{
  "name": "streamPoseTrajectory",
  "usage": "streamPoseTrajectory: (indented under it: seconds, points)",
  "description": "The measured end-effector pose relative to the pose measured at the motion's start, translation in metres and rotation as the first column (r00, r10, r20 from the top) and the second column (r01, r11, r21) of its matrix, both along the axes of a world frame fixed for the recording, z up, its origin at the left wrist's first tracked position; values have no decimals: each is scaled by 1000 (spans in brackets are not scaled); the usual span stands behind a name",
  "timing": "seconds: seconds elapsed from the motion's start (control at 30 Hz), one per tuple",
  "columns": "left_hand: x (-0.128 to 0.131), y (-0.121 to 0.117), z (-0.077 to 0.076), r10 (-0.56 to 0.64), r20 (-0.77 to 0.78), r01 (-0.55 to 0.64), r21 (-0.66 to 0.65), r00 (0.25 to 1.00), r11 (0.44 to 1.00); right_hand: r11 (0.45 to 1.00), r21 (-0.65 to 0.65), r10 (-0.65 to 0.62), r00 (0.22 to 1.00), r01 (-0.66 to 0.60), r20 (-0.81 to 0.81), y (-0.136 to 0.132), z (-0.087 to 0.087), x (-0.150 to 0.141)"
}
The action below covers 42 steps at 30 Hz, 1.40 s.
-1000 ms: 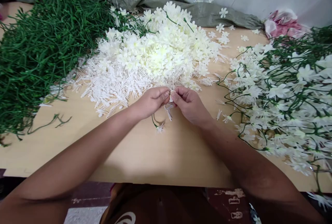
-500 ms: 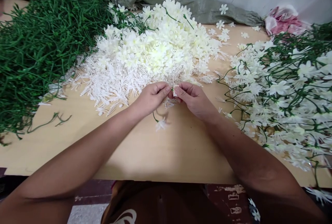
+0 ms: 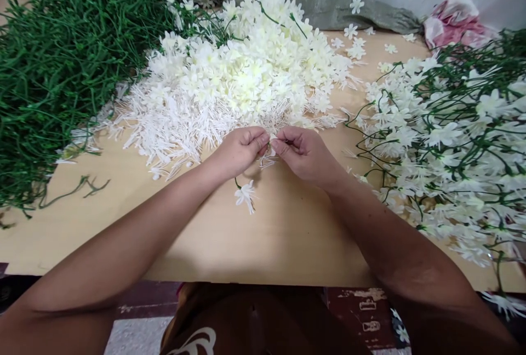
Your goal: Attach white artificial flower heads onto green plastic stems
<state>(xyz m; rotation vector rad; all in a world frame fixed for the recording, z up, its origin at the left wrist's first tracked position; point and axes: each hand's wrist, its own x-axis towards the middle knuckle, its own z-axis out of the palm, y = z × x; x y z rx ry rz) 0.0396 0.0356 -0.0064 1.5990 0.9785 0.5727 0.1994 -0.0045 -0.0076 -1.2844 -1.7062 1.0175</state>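
Observation:
My left hand (image 3: 242, 149) is closed, its thumb and fingers pinching a green artificial flower stem mostly hidden by the hand. From below that hand hangs a white artificial flower (image 3: 245, 195) at the end of a stem branch. Fingertip to fingertip with it, my right hand (image 3: 302, 152) is closed in a pinch on a small white flower piece, largely covered by the fingers. Just beyond both hands lie loose white stamens (image 3: 176, 130) and a heap of white blossoms (image 3: 263, 64).
A large pile of green stems (image 3: 82, 48) covers the left of the table (image 3: 263, 245). Assembled white flowers on stems (image 3: 447, 163) are heaped on the right. Grey-green cloth (image 3: 329, 9) and a pink-and-white bag (image 3: 456, 23) lie along the wall.
Both hands have stayed together, shifting slightly upward in view. The hanging flower has swung a little left and turned. White strands under the fingers show less than before.

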Motion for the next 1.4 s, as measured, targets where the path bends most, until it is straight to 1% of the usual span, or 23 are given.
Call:
streamPoseTrajectory:
  seconds: [0.2, 0.37, 0.5, 0.7, 0.77, 0.9, 0.97, 1.1, 1.17, 1.23, 1.4]
  points:
    - [1, -3, -4, 28, 2, -28, 12, 1000, 1000, 998, -43, -53, 988, 47, -144, -2, -13, -6]
    - [2, -3, -4, 26, 60, -24, -36, 998, 999, 994, -98, -80, 966, 57, -247, -3, -12, -11]
    - [4, -6, 1, 46, 89, -39, -82, 995, 996, 988, -125, -119, 961, 89, -251, -4, -9, -14]
    - [5, -6, 3, 64, 83, -61, -44, 994, 997, 975, -165, -186, 951, 148, -247, -4, -8, -20]
    - [4, -5, 2, 68, 77, -64, -49, 995, 997, 971, -178, -200, 951, 160, -235, -3, -8, -21]
    - [3, -3, 2, 63, 96, -53, -104, 993, 993, 977, -177, -160, 953, 116, -257, 0, -6, -17]
    - [2, -3, 0, 57, 121, -44, -107, 991, 993, 982, -171, -127, 949, 80, -289, 0, -7, -14]
    - [1, -6, -1, 89, 150, -69, -129, 985, 989, 982, -189, -62, 930, -8, -362, -1, -10, -8]
    - [0, -7, 0, 85, 152, -64, -133, 985, 989, 983, -178, -19, 931, -49, -364, -2, -12, -7]
    - [-1, -7, 1, 72, 137, -56, -118, 988, 991, 988, -148, -6, 944, -45, -329, -3, -13, -7]
    - [-1, -3, 2, 77, 83, -71, -76, 994, 995, 991, -128, -61, 965, 28, -257, -3, -10, -8]
